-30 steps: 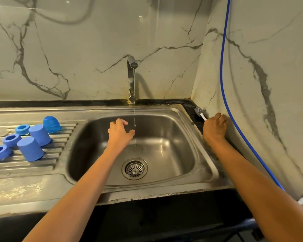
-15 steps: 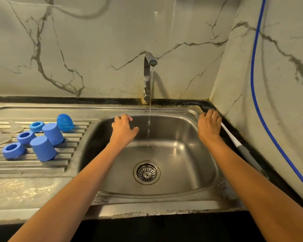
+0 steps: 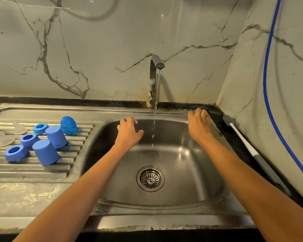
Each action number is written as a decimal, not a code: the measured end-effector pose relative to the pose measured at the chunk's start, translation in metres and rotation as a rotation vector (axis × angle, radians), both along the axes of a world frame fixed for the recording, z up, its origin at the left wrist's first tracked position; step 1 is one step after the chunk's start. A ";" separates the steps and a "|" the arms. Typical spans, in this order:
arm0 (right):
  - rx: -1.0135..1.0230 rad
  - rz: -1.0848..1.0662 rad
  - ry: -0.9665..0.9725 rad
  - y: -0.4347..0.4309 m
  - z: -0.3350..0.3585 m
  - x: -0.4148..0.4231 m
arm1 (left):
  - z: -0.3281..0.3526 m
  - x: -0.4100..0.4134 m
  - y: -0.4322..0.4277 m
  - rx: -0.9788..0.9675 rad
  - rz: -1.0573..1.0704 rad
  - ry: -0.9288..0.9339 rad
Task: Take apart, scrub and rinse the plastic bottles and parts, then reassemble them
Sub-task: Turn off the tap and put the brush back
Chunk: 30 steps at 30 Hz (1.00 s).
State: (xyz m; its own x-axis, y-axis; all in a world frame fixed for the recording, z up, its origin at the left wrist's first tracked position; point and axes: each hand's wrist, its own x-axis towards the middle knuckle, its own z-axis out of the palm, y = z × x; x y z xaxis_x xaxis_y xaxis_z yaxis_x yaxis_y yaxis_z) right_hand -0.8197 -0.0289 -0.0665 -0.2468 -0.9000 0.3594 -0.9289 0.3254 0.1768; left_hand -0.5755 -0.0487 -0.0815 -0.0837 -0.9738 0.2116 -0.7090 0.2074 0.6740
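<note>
Several blue plastic parts lie on the ribbed drainboard (image 3: 42, 168) at left: two upturned caps (image 3: 45, 151) (image 3: 56, 136), three screw rings (image 3: 16, 152) (image 3: 29, 139) (image 3: 40, 128) and a domed lid (image 3: 68, 125). Clear teats (image 3: 5, 139) lie beside them. My left hand (image 3: 129, 133) hovers over the sink basin (image 3: 182, 172), empty, with fingers loosely curled, left of the thin water stream (image 3: 154, 123). My right hand (image 3: 198, 124) is empty with relaxed fingers over the basin's back right rim. The bottle brush (image 3: 241, 137) lies apart on the dark counter at right.
The tap (image 3: 154, 79) runs at the back centre. A drain strainer (image 3: 150, 179) sits in the basin floor. A blue hose (image 3: 269, 84) hangs down the right wall. Marble walls close the back and right sides.
My right hand let go of the bottle brush, which now lies on the right counter, and moved left to the basin rim. My left hand stayed by the water stream.
</note>
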 end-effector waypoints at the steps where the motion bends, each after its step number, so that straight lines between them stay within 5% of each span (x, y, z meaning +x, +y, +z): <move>1: 0.006 0.034 -0.002 -0.008 0.002 0.004 | 0.001 0.000 -0.003 0.002 -0.004 0.003; 12: 0.126 0.388 0.166 -0.084 0.037 0.051 | 0.005 0.009 -0.021 -0.021 -0.014 -0.002; 20: 0.162 0.228 0.237 -0.101 0.050 0.080 | 0.001 0.018 -0.021 -0.036 -0.008 0.008; 30: 0.173 0.195 0.005 -0.086 0.050 0.090 | 0.015 0.039 -0.005 -0.072 0.002 0.028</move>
State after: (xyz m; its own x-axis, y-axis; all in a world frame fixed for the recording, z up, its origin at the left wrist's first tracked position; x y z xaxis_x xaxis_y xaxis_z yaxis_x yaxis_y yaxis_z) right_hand -0.7293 -0.1150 -0.0166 -0.0612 -0.9786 0.1967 -0.9700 0.1048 0.2195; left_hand -0.5363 -0.0536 -0.0663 -0.0748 -0.9562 0.2830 -0.6908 0.2544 0.6768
